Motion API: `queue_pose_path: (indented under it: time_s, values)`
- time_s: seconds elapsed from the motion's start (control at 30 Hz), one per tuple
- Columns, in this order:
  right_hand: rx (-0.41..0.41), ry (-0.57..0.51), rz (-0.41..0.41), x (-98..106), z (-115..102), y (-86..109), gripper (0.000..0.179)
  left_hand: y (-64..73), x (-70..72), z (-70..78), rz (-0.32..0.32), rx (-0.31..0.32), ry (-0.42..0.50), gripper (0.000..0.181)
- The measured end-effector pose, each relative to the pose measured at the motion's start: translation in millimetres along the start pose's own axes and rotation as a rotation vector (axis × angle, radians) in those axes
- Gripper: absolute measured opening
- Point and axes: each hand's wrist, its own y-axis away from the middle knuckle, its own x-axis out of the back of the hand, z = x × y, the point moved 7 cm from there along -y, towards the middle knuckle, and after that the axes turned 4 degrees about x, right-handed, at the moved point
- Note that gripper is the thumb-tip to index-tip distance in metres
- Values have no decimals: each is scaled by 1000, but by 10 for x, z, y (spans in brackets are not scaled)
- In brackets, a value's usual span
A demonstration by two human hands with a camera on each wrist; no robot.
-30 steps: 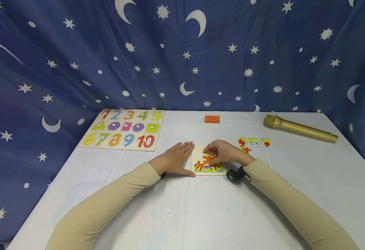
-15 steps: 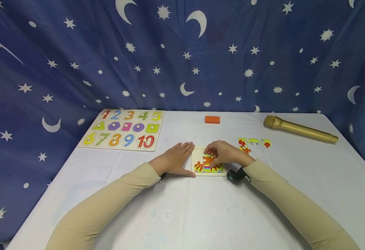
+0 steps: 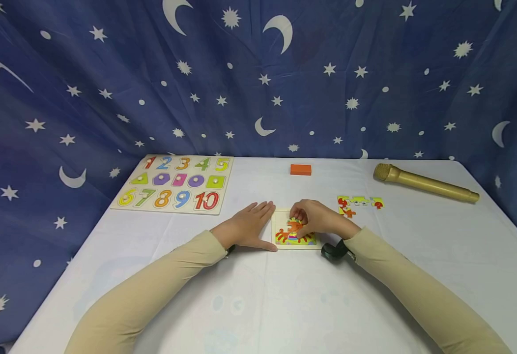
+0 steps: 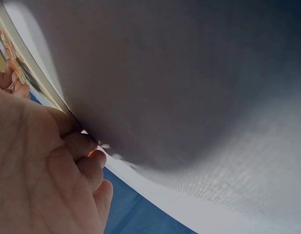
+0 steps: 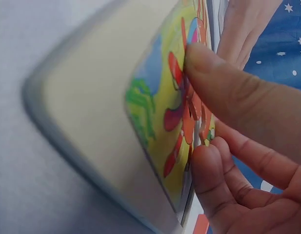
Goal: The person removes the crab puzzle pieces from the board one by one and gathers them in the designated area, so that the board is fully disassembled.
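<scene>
My left hand [image 3: 248,226] lies with straight fingers along the left edge of a small wooden puzzle board [image 3: 280,216] in the head view. Set in the board is a crab picture [image 3: 281,236] in orange, yellow and green. Over its upper right part, my right hand [image 3: 318,216] pinches an orange puzzle piece [image 3: 295,225] between thumb and fingers. In the right wrist view the thumb [image 5: 204,58] touches the picture and the fingertips [image 5: 207,165] are at the piece's edge. The right hand hides part of the board.
Several loose puzzle pieces [image 3: 359,201] lie beyond the right wrist. A gold microphone [image 3: 426,183] rests at the back right, an orange block [image 3: 300,169] at the back middle. To the left is a number and shape board [image 3: 172,184]. A starry blue curtain [image 3: 258,78] borders the table.
The orange piece under my right fingers has turned and shifted slightly on the board. My right hand has moved only a little; the left hand has stayed in place.
</scene>
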Motion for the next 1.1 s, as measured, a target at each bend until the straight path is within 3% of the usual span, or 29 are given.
queue_pose_path:
  time_s: [0.4,1.1]
  values:
    - [25,7,72,9,-11,59,42,-1,0,0,-1,3,2,110]
    - [81,-21,98,48,16,112,38,3,3,4,9,4,-7,110]
